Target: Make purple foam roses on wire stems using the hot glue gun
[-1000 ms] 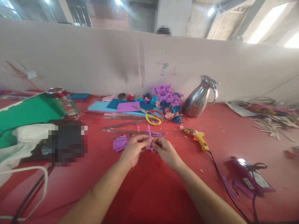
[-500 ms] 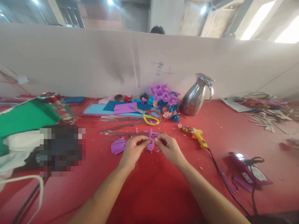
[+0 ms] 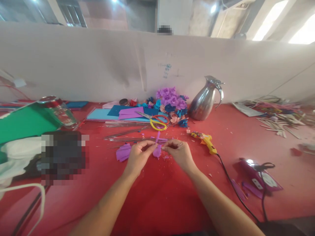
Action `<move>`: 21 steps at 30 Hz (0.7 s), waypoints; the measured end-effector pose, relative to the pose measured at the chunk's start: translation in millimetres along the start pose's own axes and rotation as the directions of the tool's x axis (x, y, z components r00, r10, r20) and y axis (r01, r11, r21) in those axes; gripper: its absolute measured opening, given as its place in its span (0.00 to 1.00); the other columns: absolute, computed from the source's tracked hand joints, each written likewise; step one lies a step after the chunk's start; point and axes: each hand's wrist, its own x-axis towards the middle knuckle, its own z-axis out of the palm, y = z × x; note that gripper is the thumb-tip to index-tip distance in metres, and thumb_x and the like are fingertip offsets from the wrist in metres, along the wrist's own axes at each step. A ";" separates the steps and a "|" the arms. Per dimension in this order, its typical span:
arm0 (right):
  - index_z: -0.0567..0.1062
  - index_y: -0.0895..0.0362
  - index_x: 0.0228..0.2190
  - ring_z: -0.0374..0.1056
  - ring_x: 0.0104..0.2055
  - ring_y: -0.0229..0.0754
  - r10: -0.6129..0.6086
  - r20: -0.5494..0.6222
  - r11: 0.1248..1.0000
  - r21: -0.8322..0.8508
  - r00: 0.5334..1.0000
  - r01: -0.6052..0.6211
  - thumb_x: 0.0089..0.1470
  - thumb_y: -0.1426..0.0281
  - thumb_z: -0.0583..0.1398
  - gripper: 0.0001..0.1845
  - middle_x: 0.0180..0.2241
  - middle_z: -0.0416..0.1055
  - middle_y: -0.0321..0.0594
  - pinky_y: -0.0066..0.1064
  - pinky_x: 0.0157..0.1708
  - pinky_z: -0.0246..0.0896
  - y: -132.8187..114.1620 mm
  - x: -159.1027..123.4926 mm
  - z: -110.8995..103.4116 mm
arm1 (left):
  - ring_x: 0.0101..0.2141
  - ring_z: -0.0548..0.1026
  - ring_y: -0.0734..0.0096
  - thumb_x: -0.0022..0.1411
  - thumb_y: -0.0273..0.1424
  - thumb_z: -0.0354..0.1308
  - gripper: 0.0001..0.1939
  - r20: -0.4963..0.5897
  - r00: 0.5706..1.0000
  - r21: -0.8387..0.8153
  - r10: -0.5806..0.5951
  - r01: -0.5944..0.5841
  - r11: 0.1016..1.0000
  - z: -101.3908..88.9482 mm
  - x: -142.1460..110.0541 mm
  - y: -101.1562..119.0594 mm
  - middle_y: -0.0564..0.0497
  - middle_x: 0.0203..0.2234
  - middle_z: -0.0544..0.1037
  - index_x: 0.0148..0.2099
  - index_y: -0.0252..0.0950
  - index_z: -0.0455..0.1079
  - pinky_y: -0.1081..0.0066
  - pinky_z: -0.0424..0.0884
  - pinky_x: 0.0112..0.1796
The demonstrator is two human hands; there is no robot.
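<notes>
My left hand point(image 3: 138, 156) and my right hand point(image 3: 179, 153) meet over the red table point(image 3: 157, 196), both pinching a small purple foam piece point(image 3: 157, 150) between their fingertips. A thin purple strip rises from the piece. Several loose purple foam petals point(image 3: 123, 152) lie just left of my left hand. Thin metal wires point(image 3: 123, 134) lie beyond the hands. A yellow glue gun point(image 3: 206, 141) rests to the right of my right hand, its black cord running toward the near edge.
Yellow and orange scissors point(image 3: 157, 123) lie on blue and purple foam sheets point(image 3: 115, 113). Finished foam flowers point(image 3: 172, 105) and a steel jug point(image 3: 205, 100) stand by the white partition. A green sheet and glass jar point(image 3: 61, 111) are left; a purple power strip point(image 3: 261, 178) and sticks right.
The hands have stayed together on the purple piece, working it slightly with the fingertips. The view has shifted a little; nothing else on the table has moved.
</notes>
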 end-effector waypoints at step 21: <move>0.74 0.56 0.25 0.67 0.34 0.43 -0.270 0.215 0.624 -0.704 0.938 0.341 0.53 0.73 0.58 0.06 0.28 0.74 0.40 0.32 0.37 0.58 19.5 -8.8 8.9 | 0.25 0.61 0.76 0.44 0.36 0.66 0.12 -0.261 0.961 -0.119 -0.095 0.066 0.991 -46.4 26.6 1.2 0.56 0.20 0.67 0.26 0.36 0.69 0.75 0.55 0.27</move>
